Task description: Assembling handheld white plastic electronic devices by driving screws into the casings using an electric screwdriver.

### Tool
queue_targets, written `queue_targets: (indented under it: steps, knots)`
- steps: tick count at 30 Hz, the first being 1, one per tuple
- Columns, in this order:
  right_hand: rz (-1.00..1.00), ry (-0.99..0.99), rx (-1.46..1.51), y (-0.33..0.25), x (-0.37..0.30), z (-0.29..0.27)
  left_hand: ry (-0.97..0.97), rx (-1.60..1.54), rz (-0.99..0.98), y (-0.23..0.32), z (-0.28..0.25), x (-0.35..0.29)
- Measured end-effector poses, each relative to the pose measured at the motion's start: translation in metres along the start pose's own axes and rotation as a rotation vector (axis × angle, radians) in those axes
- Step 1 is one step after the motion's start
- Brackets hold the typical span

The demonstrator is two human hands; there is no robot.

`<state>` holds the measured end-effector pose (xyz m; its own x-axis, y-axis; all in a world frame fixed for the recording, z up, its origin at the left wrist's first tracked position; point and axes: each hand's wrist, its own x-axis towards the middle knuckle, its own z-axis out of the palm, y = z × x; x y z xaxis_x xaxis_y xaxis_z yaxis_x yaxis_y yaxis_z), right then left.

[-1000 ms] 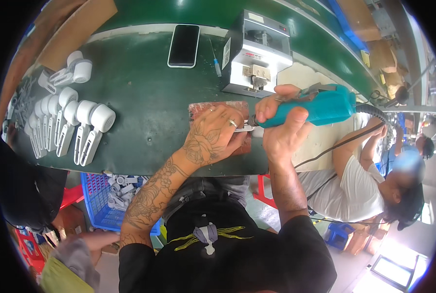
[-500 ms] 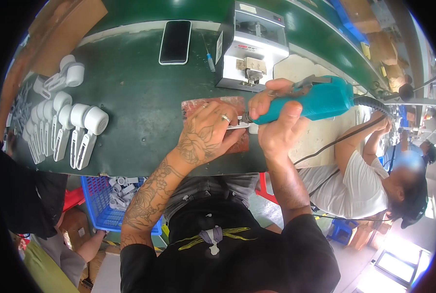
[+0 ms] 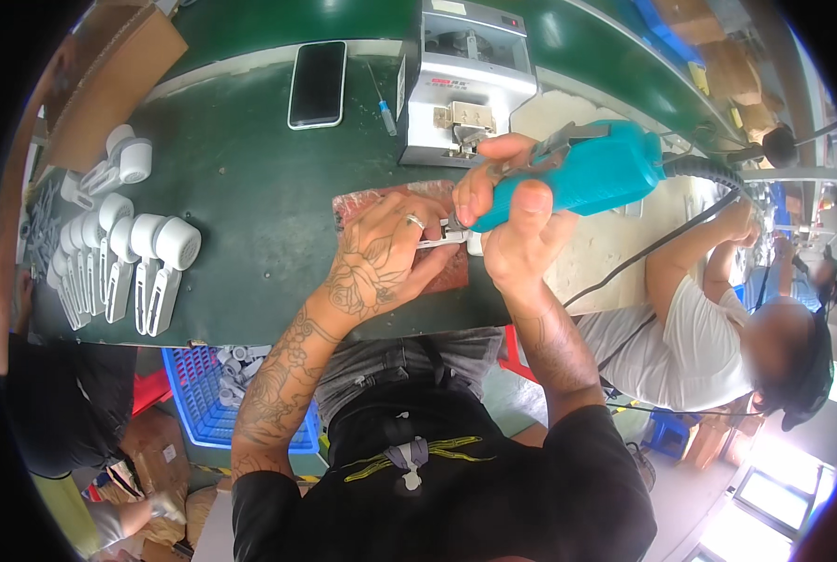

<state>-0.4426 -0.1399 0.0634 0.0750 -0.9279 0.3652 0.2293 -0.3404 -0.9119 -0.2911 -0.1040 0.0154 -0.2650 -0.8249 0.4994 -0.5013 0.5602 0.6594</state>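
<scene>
My right hand is wrapped round a teal electric screwdriver, held almost level with its tip pointing left. My left hand is closed on a white plastic part, pressing it down on a worn red mat. The screwdriver's tip meets this part beside my left fingertips, and the exact contact point is hidden by my fingers. On the left of the bench, several white plastic pieces with round heads and slotted handles lie in a row.
A silver bench machine stands behind the mat, with a small blue screwdriver and a phone to its left. Below the bench edge is a blue basket of grey parts. A cable trails right, near a co-worker.
The whole view has shifted slightly, so bench things appear further left. Both hands keep their hold, with the screwdriver tip still at the white part.
</scene>
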Motion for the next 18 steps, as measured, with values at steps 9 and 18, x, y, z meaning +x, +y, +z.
queue_targets:
  steps: [9, 18]
  knots:
    - [-0.002, -0.028, 0.035, 0.001, -0.002, -0.004, -0.007, 0.063, -0.075, 0.009, -0.002, 0.004]
    - [-0.156, 0.082, 0.029, -0.011, 0.04, -0.016, -0.124, 0.052, -0.134, 0.004, -0.008, 0.015]
